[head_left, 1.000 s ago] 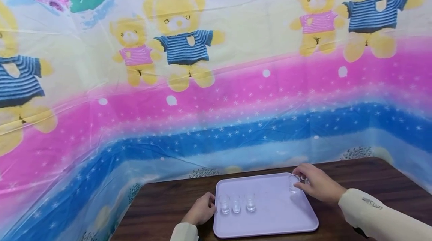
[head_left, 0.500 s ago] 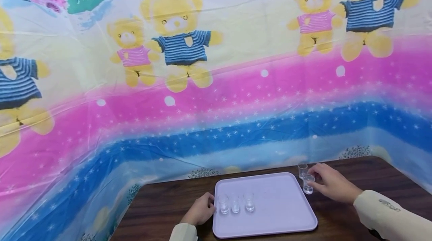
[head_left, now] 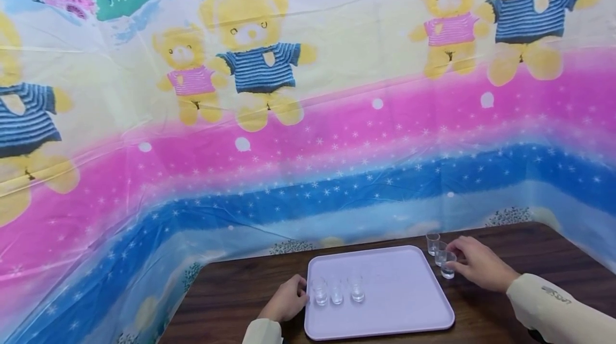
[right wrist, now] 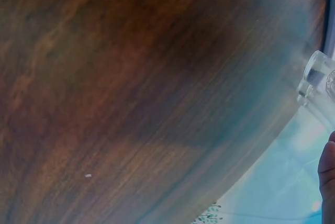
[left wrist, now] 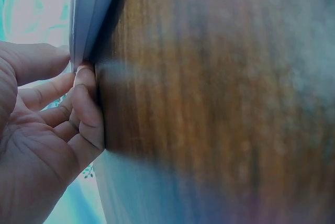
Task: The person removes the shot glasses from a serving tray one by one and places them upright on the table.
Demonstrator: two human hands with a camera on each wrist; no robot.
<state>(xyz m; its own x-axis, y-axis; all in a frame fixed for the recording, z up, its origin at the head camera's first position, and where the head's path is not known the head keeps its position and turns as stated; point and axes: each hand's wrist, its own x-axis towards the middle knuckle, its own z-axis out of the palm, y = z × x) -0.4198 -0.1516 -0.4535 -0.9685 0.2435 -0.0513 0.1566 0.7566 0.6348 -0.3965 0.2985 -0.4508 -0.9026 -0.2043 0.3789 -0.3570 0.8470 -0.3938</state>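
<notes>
A lilac tray [head_left: 385, 317] lies on the table with three small clear shot glasses upright near its left side, one of them a glass [head_left: 357, 289] standing slightly apart. My left hand [head_left: 287, 298] holds the tray's left edge; in the left wrist view the thumb [left wrist: 42, 59] is against the rim and the other fingers are curled at its underside. Right of the tray, my right hand [head_left: 481, 265] pinches a shot glass [head_left: 448, 269] at the table surface. Behind it stand a second glass [head_left: 440, 254] and a third glass [head_left: 432, 244] in a close row. The right wrist view catches only glass bases [right wrist: 316, 72] and a fingertip.
The dark wooden table [head_left: 231, 285] has its back edge close behind the tray and the row of glasses. A printed curtain [head_left: 308, 162] with bears hangs behind it and along both sides.
My right hand has carried a shot glass from over the tray's back right corner to the table, beside the other glasses there. The left hand has stayed at the tray's edge.
</notes>
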